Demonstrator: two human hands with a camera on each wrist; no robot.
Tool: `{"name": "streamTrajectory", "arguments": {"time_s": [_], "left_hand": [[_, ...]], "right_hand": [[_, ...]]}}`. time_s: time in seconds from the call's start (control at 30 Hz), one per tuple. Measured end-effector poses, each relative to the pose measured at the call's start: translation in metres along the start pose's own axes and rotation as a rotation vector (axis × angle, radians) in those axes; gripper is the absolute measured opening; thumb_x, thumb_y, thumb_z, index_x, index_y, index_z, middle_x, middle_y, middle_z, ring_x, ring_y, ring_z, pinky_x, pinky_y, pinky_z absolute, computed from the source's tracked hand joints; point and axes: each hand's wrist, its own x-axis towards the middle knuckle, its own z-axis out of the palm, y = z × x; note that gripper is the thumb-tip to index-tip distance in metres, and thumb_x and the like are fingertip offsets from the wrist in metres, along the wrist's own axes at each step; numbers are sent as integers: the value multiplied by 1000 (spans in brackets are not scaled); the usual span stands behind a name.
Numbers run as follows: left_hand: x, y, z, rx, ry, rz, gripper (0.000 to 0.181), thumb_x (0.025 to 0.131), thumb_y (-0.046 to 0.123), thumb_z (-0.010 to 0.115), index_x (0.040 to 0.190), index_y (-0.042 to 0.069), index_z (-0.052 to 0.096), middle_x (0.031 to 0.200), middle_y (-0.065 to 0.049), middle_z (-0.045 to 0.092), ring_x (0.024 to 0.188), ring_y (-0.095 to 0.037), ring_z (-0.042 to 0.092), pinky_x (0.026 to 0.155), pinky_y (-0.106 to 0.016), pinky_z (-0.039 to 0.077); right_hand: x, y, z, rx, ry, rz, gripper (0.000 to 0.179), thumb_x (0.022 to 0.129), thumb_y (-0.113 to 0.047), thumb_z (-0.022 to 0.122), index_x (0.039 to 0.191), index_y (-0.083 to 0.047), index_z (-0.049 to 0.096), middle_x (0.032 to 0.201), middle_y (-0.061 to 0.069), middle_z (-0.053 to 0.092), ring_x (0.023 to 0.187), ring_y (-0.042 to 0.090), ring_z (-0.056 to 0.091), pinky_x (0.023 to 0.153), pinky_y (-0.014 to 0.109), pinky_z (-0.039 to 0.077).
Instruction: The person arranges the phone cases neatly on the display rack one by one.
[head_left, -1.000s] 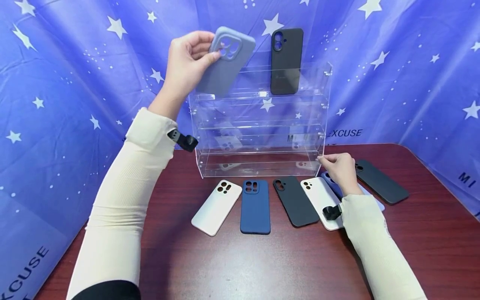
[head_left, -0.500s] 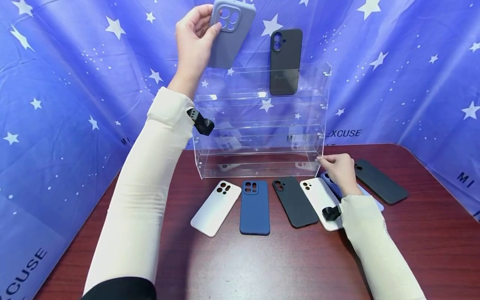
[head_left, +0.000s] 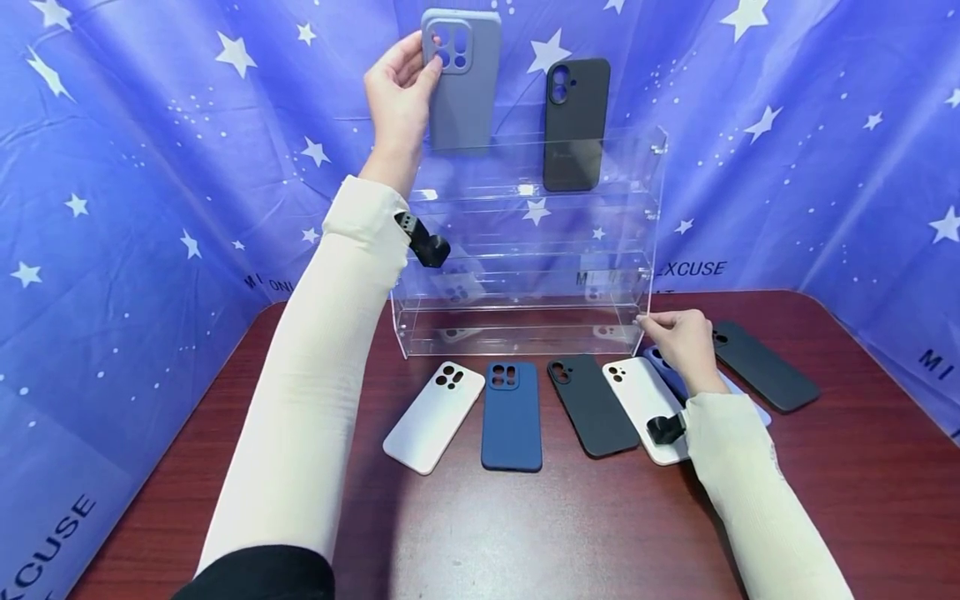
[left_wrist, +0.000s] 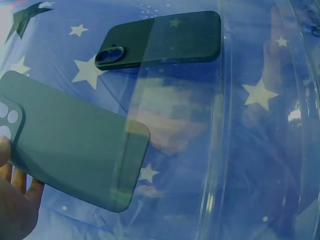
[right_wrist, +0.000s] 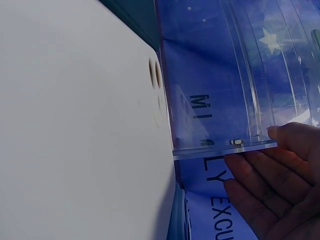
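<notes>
My left hand (head_left: 401, 96) pinches a grey-blue phone case (head_left: 472, 100) by its camera-cutout edge, thumb on the back, fingers behind. Nearly upright, the case hangs at the top left of a clear acrylic display rack (head_left: 525, 343); its lower end shows through the top tier's front panel in the left wrist view. Further right on that tier leans a black phone case (head_left: 576, 125). Down at the rack's lower right, my right hand (head_left: 684, 343) grips the edge of the clear side panel (right_wrist: 225, 149), thumb on one face and fingers on the other.
Before the rack lie a white case (head_left: 433, 421), a dark blue case (head_left: 512, 425), a black case (head_left: 594, 408) and another white case (head_left: 643, 404). A lavender-blue case (head_left: 663, 367) is partly under my right arm. Another black case (head_left: 768, 367) lies far right. A star-print curtain (head_left: 750, 208) hangs behind.
My left hand rose with the grey-blue case, then moved right and slightly down. The case has turned from tilted to nearly upright. My right hand stays on the side panel.
</notes>
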Motion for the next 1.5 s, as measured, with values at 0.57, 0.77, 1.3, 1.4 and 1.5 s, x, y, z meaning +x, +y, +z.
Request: {"name": "streamTrajectory", "arguments": {"time_s": [0.57,0.77,1.3,1.4,1.5], "left_hand": [[11,-30,-4,120,138,-208,34,86,-4,64,120,-2,62,115,-14,66,96,-13,65,77,-12,50],[15,-35,-6,206,180,-287,33,85,-1,66,118,2,64,112,-11,67,96,-12,64,75,-11,50],[11,-31,-12,369,224,-283,40,78,5,76,116,7,67,112,-5,69,99,-6,64,78,-6,47],[4,-31,-21,235,221,-273,44,78,-2,74,120,4,64,116,-8,67,102,-7,63,79,-6,47],[-7,-29,-33,157,197,-259,46,78,-5,72,123,2,61,119,-9,65,106,-9,61,80,-8,48]], "right_hand": [[-1,-1,0,-13,9,3,33,93,-30,60,104,-1,71,102,21,68,88,32,53,64,31,39],[-1,-1,2,-25,29,-15,30,92,-28,61,102,-2,72,94,20,70,65,22,46,54,27,37],[-1,0,2,-11,18,-7,32,92,-30,60,103,-1,72,100,20,69,81,30,54,62,30,39],[0,1,2,-15,32,-23,30,92,-28,61,101,-2,73,95,19,70,63,22,47,54,28,36],[0,1,2,-21,41,-33,29,92,-28,62,100,-2,73,92,19,71,58,19,42,52,26,34]]}}
